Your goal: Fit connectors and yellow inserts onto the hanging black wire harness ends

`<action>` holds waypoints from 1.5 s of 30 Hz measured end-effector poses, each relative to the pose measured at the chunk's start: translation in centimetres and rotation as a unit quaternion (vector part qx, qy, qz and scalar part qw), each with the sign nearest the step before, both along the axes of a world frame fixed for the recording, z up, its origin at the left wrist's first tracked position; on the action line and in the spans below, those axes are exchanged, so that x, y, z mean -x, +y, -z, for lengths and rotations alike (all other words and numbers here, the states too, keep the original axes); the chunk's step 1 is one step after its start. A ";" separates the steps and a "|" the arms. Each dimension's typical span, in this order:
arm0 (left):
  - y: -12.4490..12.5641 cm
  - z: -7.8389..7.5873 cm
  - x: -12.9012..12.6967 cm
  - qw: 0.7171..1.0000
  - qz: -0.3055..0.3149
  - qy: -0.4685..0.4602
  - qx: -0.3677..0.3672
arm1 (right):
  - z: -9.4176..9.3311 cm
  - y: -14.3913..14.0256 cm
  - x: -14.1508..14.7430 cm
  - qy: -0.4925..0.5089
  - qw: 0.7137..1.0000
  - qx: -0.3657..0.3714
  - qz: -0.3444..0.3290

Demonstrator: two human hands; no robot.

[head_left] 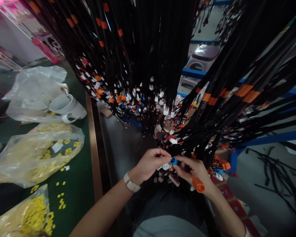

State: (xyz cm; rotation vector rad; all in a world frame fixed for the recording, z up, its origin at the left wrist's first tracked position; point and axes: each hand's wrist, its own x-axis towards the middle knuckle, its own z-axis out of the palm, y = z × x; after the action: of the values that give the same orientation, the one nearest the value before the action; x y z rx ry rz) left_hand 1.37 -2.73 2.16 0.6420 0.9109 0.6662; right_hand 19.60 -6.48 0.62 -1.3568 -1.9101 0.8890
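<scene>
My right hand grips a small blue wire connector between thumb and fingers, in front of my body. From the other side my left hand pinches at the connector's open face; a speck of yellow shows at its fingertips, too small to make out fully. A white connector hangs just below the blue one. Against my right wrist lies an orange connector. Black cable bundles run down to my hands, with white, orange and red plugs at their ends.
On the green table at left lie plastic bags of yellow clips, loose yellow pieces and a white mug. More harnesses hang ahead. A blue rack frame stands at right, with black cables on the floor.
</scene>
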 end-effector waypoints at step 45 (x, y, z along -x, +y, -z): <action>-0.5 -0.2 0.1 0.988 0.124 -0.067 0.055 | 0.3 0.0 0.0 0.032 0.997 -0.070 -0.013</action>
State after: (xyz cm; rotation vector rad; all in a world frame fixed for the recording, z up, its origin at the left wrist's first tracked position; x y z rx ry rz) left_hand 1.29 -3.20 2.32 0.5926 0.7234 0.4263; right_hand 19.61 -6.44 0.31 -1.2113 -1.9073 0.7862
